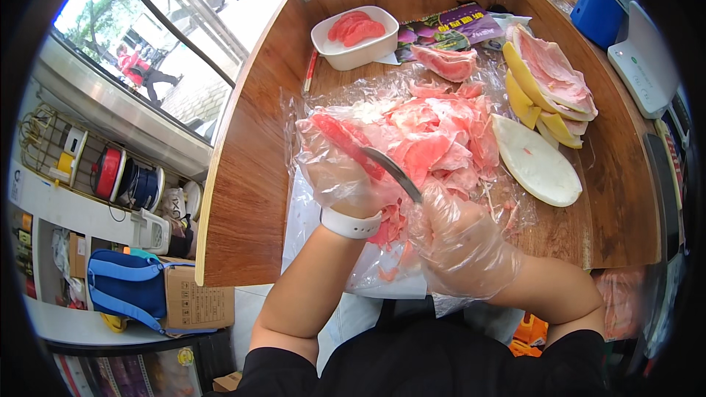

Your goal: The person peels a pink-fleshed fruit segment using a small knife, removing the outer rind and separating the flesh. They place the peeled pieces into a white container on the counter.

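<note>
My left hand (334, 173), in a clear plastic glove, is closed around a red pomelo segment (340, 138). In my gloved right hand (460, 231) is a knife (396, 174), its curved blade lying against the segment's right side. Its handle is hidden in my fist. Beyond and beside both hands spreads a heap of pink peeled membranes (441, 132) on a clear plastic sheet. Behind the heap rests an unpeeled pomelo wedge (447, 63). A white bowl (343, 61) at the back holds several peeled red pieces (356, 28).
Thick yellow pomelo rinds (548, 84) are stacked at the right, with a white oval rind piece (540, 165) nearer me. A purple printed bag (456, 29) lies by the bowl. Raised wooden sides (246, 154) edge the table. Outside the window, a person in red (140, 70) is walking.
</note>
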